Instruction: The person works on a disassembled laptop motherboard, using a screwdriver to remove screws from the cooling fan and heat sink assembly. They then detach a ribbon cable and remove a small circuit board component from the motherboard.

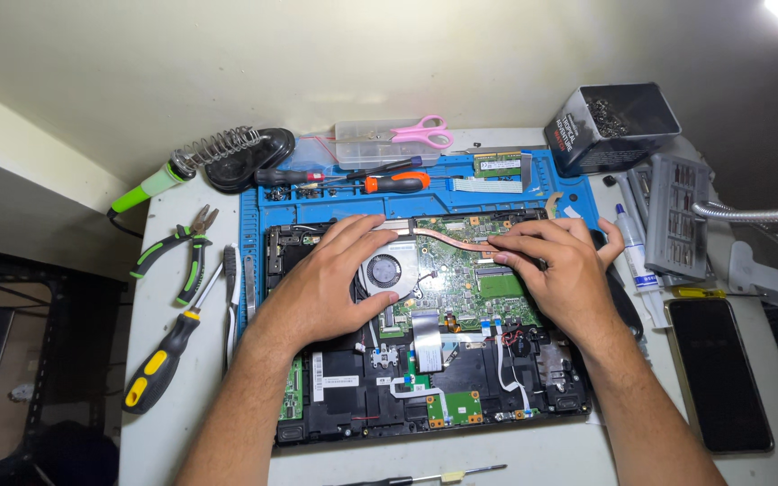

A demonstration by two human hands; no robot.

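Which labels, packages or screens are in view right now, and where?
Dark square tin box: back right, red-and-white label on its side.
Black smartphone: right of the laptop, dark screen.
White rectangular sticker: laptop's lower left, under the left hand.
White thermal-paste syringe: beside the right hand.

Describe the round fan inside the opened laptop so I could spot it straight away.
Start at the blue work mat and the opened laptop lying on it. Near the laptop's upper middle, between the left hand and the right hand, sits the fan. It is the only round part there, grey-bladed in a pale housing, with a copper pipe running rightward from its top.
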